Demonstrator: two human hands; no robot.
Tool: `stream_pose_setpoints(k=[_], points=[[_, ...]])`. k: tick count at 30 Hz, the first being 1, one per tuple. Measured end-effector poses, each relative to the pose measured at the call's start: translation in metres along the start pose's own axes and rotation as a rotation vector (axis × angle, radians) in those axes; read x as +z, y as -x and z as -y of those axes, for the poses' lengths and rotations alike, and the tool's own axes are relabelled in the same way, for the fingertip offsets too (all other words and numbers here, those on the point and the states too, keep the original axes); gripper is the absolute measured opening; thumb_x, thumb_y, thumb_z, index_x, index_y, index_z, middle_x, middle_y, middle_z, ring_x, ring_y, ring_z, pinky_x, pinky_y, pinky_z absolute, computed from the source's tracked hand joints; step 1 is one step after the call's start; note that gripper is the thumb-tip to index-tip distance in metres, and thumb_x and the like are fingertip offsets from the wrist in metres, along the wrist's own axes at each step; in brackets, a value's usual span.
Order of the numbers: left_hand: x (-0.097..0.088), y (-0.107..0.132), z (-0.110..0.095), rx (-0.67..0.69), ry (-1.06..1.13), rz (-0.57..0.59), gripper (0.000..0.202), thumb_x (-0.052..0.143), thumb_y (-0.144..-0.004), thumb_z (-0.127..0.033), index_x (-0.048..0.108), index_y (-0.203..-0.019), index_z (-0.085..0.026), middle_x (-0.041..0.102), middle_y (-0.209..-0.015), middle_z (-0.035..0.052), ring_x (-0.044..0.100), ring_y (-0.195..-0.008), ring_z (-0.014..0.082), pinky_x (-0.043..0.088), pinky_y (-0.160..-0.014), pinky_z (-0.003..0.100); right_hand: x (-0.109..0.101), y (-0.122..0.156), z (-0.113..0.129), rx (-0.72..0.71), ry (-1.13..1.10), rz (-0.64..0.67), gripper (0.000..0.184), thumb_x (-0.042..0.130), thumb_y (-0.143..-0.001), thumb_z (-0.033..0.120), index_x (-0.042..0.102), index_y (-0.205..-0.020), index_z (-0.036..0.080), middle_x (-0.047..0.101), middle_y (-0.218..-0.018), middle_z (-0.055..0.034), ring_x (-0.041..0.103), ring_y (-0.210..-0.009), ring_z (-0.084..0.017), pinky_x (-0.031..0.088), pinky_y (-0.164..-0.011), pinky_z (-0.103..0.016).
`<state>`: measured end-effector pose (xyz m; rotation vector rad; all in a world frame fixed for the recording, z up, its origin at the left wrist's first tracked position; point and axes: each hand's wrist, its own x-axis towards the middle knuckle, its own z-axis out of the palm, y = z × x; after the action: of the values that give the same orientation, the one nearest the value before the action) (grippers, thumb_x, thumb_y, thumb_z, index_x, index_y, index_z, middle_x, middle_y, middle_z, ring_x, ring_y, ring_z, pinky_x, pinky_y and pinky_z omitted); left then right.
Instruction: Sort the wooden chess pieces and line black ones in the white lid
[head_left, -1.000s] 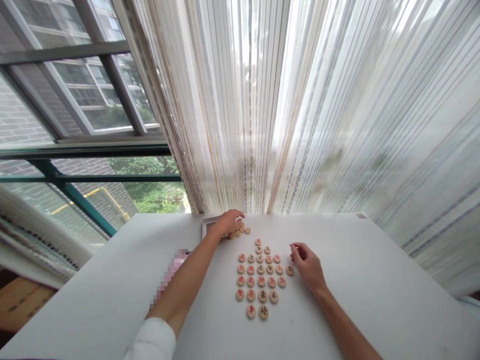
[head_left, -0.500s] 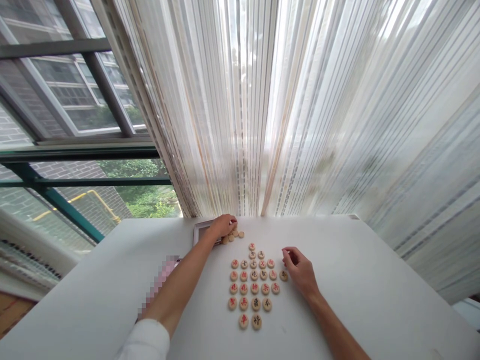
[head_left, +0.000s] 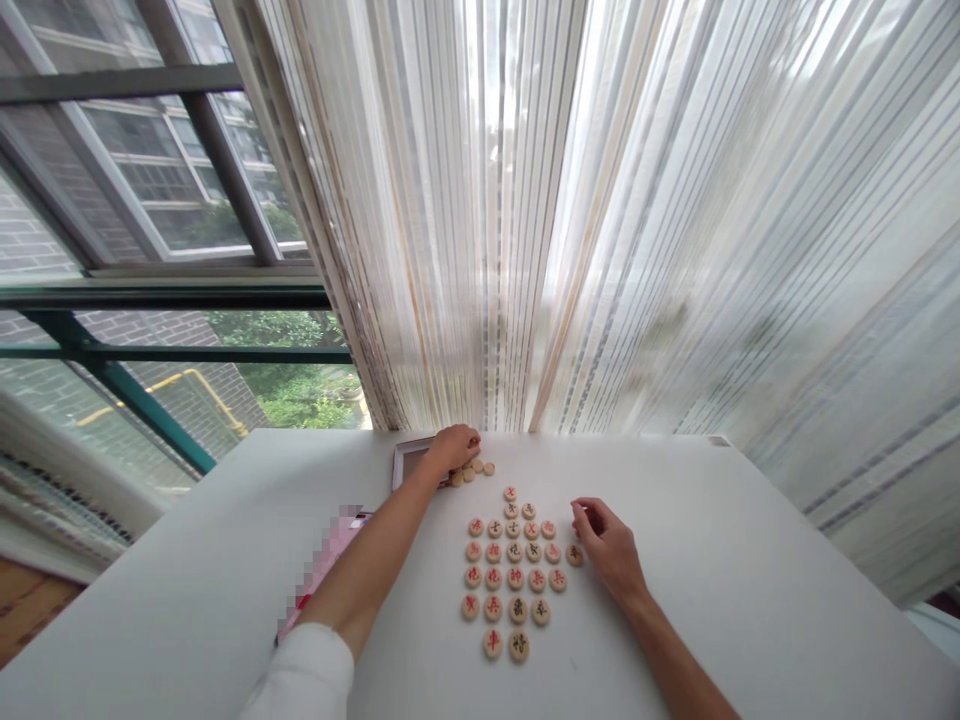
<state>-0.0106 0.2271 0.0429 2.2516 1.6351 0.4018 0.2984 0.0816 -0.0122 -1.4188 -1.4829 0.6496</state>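
My left hand reaches to the far edge of the table, fingers bent together over a small heap of blank-side-up xiangqi pieces. What its fingertips pinch is hidden. Part of an open box shows behind that wrist. In the middle, round wooden xiangqi pieces with red and black characters lie flat in several rows, among them a red-marked piece and a black-marked piece. To their right hovers my right hand, fingers curled, nothing visible in it. Just left of it lies a black-marked end piece.
The white table reaches a striped curtain at its far edge. A pink, partly pixelated flat object lies beside my left forearm. At the left is a window with a dark frame.
The view has shifted slightly, moving the table things a little right in the picture. My left hand stays at the heap and my right hand stays beside the rows; the laid-out pieces look unchanged.
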Motion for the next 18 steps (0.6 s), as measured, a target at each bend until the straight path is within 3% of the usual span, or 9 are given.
stream_pose_setpoints(k=[5, 7, 10, 13, 17, 18], points=[[-0.005, 0.007, -0.032, 0.085, 0.217, -0.135, 0.029, 0.061, -0.098, -0.032, 0.062, -0.123, -0.017, 0.064, -0.125, 0.0103, 0.065, -0.106, 0.0231, 0.057, -0.091, 0.044, -0.002, -0.001, 0.001, -0.031, 0.005, -0.080, 0.040, 0.055, -0.092, 0.057, 0.070, -0.096, 0.019, 0.075, -0.082, -0.0070, 0.072, -0.072, -0.023, 0.059, -0.069, -0.033], [-0.002, 0.020, -0.054, 0.145, 0.341, -0.175, 0.026, 0.060, -0.097, -0.031, 0.068, -0.118, -0.018, 0.068, -0.120, 0.0107, 0.068, -0.103, 0.0208, 0.057, -0.093, 0.037, -0.002, 0.001, 0.004, -0.063, 0.011, -0.129, 0.038, 0.055, -0.093, 0.054, 0.069, -0.099, 0.019, 0.075, -0.088, -0.0087, 0.071, -0.076, -0.024, 0.059, -0.069, -0.035], [0.010, 0.052, -0.086, 0.237, 0.532, -0.163, 0.026, 0.063, -0.094, -0.032, 0.071, -0.116, -0.020, 0.071, -0.116, 0.0081, 0.071, -0.099, 0.0180, 0.060, -0.085, 0.029, 0.000, 0.008, 0.015, -0.156, 0.012, -0.152, 0.031, 0.056, -0.094, 0.047, 0.068, -0.104, 0.020, 0.072, -0.099, -0.0101, 0.069, -0.081, -0.024, 0.060, -0.073, -0.037], [0.027, 0.093, -0.108, 0.273, 0.695, -0.110, 0.029, 0.067, -0.092, -0.039, 0.074, -0.109, -0.018, 0.075, -0.111, 0.0092, 0.074, -0.091, 0.0180, 0.062, -0.079, 0.027, 0.005, 0.021, 0.031, -0.274, 0.000, -0.110, 0.021, 0.061, -0.092, 0.039, 0.069, -0.103, 0.023, 0.070, -0.105, -0.0092, 0.069, -0.087, -0.024, 0.060, -0.082, -0.041], [0.047, 0.142, -0.118, 0.221, 0.869, -0.066, 0.038, 0.057, -0.098, -0.044, 0.072, -0.113, -0.013, 0.079, -0.095, 0.0126, 0.077, -0.081, 0.0206, 0.063, -0.068, 0.029, 0.011, 0.043, 0.051, -0.566, -0.023, -0.088, 0.026, 0.067, -0.088, 0.022, 0.069, -0.114, 0.027, 0.069, -0.110, -0.0098, 0.069, -0.102, -0.027, 0.061, -0.087, -0.043], [0.051, 0.151, -0.118, 0.168, 1.014, -0.052, 0.037, 0.061, -0.096, -0.044, 0.073, -0.111, -0.012, 0.079, -0.095, 0.0133, 0.077, -0.082, 0.0220, 0.064, -0.070, 0.030, 0.013, 0.048, 0.055, -0.618, -0.033, -0.088, 0.029, 0.068, -0.088, 0.019, 0.069, -0.116, 0.028, 0.069, -0.110, -0.0097, 0.070, -0.102, -0.027, 0.062, -0.086, -0.043]])
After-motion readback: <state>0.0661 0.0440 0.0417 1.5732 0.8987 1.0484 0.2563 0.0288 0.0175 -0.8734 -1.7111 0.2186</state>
